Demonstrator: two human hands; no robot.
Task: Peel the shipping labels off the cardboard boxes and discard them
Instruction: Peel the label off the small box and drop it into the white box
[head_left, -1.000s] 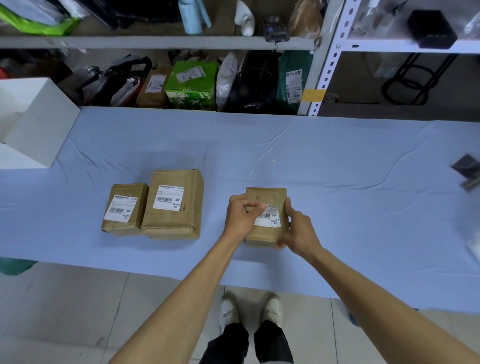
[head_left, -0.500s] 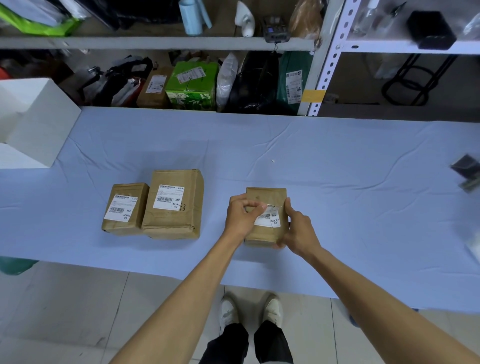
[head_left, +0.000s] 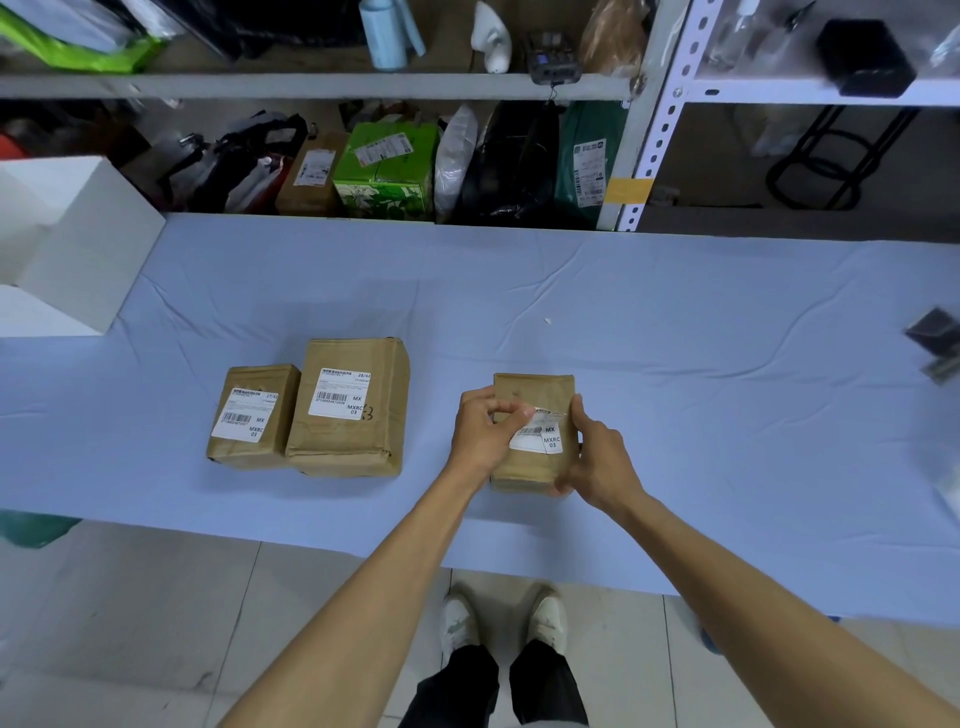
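One wide-angle head-worn view, forward and down, close over the table (head_left: 675, 374), shelving (head_left: 311, 85) beyond

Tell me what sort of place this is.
Probably a parcel storeroom or mailroom: brown cardboard boxes with barcode shipping labels on a blue-clothed table, and white metal shelving crammed with more labelled parcels and bags.

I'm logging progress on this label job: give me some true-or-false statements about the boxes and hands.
Three cardboard boxes sit on the blue tablecloth. True.
The left hand pinches the label on the right box. True.
The right hand is off that box. False: it grips its right side.
The other two boxes are stripped. False: the small box and the larger box are both labelled.
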